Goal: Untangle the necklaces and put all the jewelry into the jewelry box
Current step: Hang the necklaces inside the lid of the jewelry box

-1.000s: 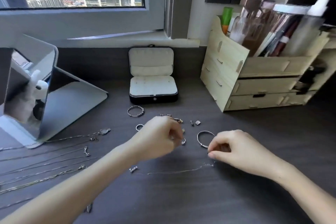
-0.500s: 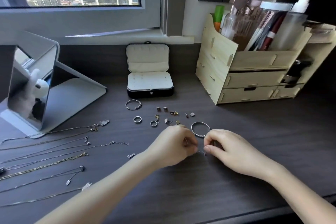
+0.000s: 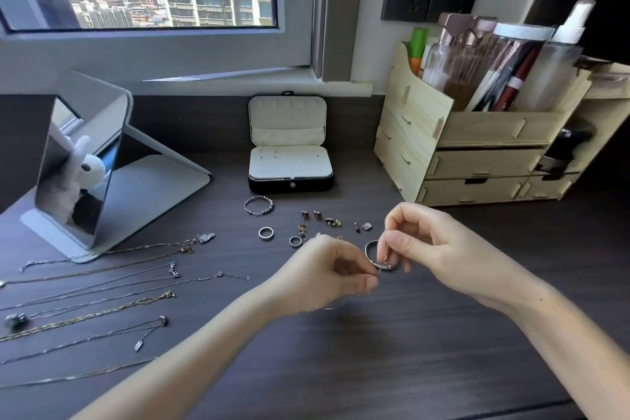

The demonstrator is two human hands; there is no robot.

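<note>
My left hand (image 3: 327, 274) and my right hand (image 3: 429, 245) are lifted a little above the dark desk, close together. Both pinch a thin silver necklace chain (image 3: 384, 257) stretched between their fingertips. Behind the chain a silver bangle (image 3: 373, 251) lies on the desk. The black jewelry box (image 3: 289, 160) stands open at the back, its cream insert bare. In front of it lie a beaded bracelet (image 3: 259, 206), two rings (image 3: 266, 233) and several small earrings (image 3: 332, 222). Several necklaces (image 3: 102, 286) lie stretched out in rows at the left.
A tilted mirror (image 3: 78, 167) on a grey stand is at the far left. A wooden organiser (image 3: 477, 153) with drawers, bottles and brushes fills the back right. The window sill runs behind the box. The desk's front edge is near the lower right.
Both hands came together over the chain, then lifted it off the desk. The right hand has risen and now holds its end higher than the left.
</note>
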